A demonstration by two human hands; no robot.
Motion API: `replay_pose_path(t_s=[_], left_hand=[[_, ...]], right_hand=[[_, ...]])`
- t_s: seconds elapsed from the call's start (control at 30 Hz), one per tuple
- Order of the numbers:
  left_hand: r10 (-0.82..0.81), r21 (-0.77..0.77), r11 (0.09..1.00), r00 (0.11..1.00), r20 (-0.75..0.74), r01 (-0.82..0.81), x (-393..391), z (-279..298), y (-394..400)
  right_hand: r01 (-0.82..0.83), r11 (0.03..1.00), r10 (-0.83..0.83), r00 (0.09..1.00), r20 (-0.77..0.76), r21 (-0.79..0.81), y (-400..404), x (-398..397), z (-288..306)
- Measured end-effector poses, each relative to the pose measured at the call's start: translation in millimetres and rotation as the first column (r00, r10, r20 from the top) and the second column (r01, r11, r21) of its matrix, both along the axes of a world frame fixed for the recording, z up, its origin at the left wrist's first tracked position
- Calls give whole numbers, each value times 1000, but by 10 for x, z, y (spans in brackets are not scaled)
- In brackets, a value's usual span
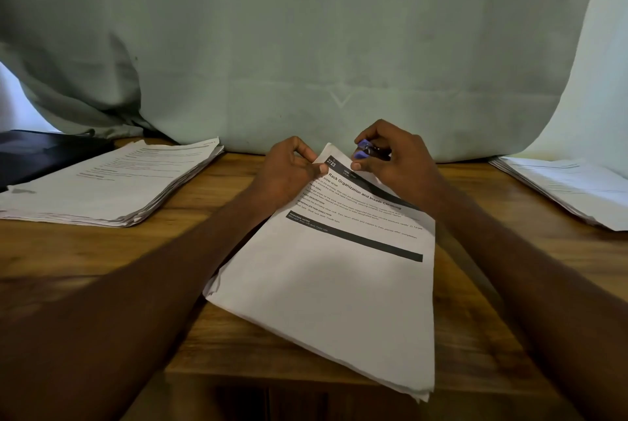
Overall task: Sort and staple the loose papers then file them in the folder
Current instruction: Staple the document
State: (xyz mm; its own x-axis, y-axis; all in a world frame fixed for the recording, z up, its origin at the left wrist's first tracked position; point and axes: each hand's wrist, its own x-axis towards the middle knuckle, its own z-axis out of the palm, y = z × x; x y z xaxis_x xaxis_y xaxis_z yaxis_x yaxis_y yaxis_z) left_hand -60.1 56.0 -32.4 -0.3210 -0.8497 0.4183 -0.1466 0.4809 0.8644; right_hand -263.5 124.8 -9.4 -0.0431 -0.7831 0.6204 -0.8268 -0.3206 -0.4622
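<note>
paper set's (339,284) top corner pinched by left hand (289,172), stapler (365,151) gripped in right hand (394,162)

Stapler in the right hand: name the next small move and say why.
Probably slide the stapler over the sheets' top corner and squeeze. The right hand holds it just beside that corner, which the left hand pinches; no staple is visible there.

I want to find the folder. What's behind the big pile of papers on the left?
Behind the pile of papers lies a dark flat thing, maybe the folder. The pile hides its near edge, and a green cloth covers the wall behind.
</note>
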Motion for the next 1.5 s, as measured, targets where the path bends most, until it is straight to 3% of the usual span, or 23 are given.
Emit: replay_pose_path(t_s=[0.1, 0.27, 0.67, 0.97, 1.33, 1.5], left_hand=[[-19, 9, 1000, 999, -26, 19, -2, -1, 12], [-20, 3, 1000, 1000, -5, 20, 7, -5, 9], [-96, -45, 994, 994, 55, 99, 4, 28, 98], [-98, -107, 988, 990, 98, 108, -23, 20, 137], [-141, -112, 984, 990, 10, 141, -85, -21, 80], [-154, -79, 985, 988, 9, 154, -62, -19, 80]], right_hand=[[13, 998, -10, 999, 54, -68, -29, -22, 10], [-40, 999, 41, 993, 107, -4, -29, -16, 3], [-97, 984, 98, 995, 0, 150, -57, 67, 2], [-184, 979, 181, 983, 40, 93, -77, 111, 0], [-190, 982, 188, 977, 98, 19, -78, 99, 35], [-185, 979, 177, 979, 97, 83, -92, 117, 0]])
